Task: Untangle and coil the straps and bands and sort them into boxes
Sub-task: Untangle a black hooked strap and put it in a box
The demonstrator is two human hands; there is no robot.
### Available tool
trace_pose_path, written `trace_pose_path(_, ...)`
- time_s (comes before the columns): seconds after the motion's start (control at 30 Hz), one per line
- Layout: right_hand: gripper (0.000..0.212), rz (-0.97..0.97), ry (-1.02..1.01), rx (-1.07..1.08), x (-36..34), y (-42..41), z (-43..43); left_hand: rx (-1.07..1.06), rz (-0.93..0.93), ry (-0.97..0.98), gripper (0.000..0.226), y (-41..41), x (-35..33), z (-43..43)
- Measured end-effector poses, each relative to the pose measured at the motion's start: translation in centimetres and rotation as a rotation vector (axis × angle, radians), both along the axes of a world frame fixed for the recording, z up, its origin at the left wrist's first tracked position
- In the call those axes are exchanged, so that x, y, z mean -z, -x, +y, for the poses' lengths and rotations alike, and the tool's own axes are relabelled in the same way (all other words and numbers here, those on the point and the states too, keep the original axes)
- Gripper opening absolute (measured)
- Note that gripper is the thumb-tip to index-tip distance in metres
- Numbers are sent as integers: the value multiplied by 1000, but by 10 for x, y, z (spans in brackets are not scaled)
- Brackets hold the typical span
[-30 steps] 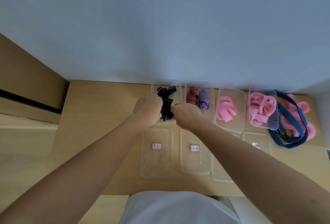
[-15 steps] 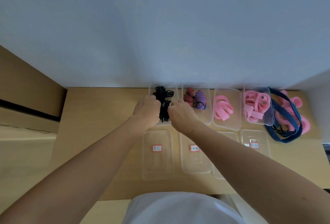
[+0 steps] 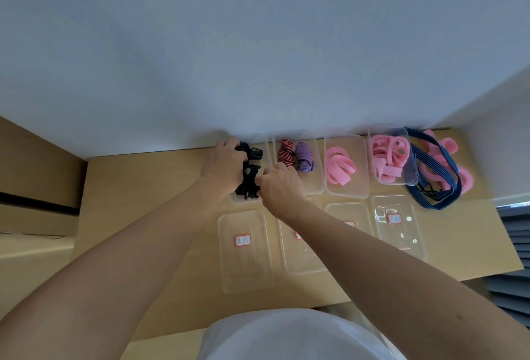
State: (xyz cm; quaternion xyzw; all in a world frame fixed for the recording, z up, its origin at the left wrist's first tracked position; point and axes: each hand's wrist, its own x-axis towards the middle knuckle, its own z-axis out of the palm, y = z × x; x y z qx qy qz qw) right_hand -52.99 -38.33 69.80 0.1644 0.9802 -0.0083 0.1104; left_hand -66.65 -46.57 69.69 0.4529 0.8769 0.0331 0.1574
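Black strap bundle (image 3: 249, 176) in leftmost back box (image 3: 238, 201), against wall. Left hand (image 3: 222, 163) grips bundle's far end; right hand (image 3: 279, 184) pinches near end. Both hands' fingers curled.

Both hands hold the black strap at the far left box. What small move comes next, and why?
Probably lower the black strap fully into the box and let go: the left hand and right hand hold it bundled over that box.

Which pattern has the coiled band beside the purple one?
The coiled band has red and black stripes; the head view shows it.
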Motion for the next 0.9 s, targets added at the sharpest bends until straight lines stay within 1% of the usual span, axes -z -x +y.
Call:
trace_pose_path(0.1, 16, -31, -16, 15, -2, 3, -4, 39, 31, -20, 41, 3, 2, 1)
trace_pose_path(0.2, 16, -40, -14, 14, -5, 5, -6, 57, 47, 17, 50, 5, 0, 2)
trace_pose_path(0.27, 15, -35, 29, -9, -6, 6, -4, 83, 54, 75, 47, 4, -5, 4)
trace_pose_path(0.33, 10, 36, 83, -61, -6, 4, 1, 93, 73, 120, 38, 1, -13, 6)
trace_pose_path(0.4, 14, 112, 107, -81, -9, 0, 11, 83, 79, 114, 32, -3, -19, 6)
trace_pose_path(0.5, 16, 235, 50, -20, -15, -10, 30, 105, 93, 50, 38, -9, -25, 6)
trace_pose_path(0.57, 10, 306, 85, 30, -29, -19, 43, 143, 100, 25, 45, -15, -31, 9)
trace_pose_path(0.6, 13, 307, 92, 64, -32, -21, 49, 158, 86, 30, 49, -17, -32, 11)
trace_pose_path(0.67, 38, 209, 72, 107, -42, -29, 59, 182, 63, 52, 57, -25, -38, 17)
trace_pose_path(0.73, 54, 108, 59, 153, -50, -41, 67, 202, 57, 55, 61, -37, -44, 26)
trace_pose_path(0.8, 59, 63, 43, 175, -54, -56, 77, 238, 78, 39, 63, -50, -50, 38)
trace_pose_path(0.9, 60, 42, 36, 239, -57, -83, 91, 284, 91, 32, 65, -76, -55, 57)
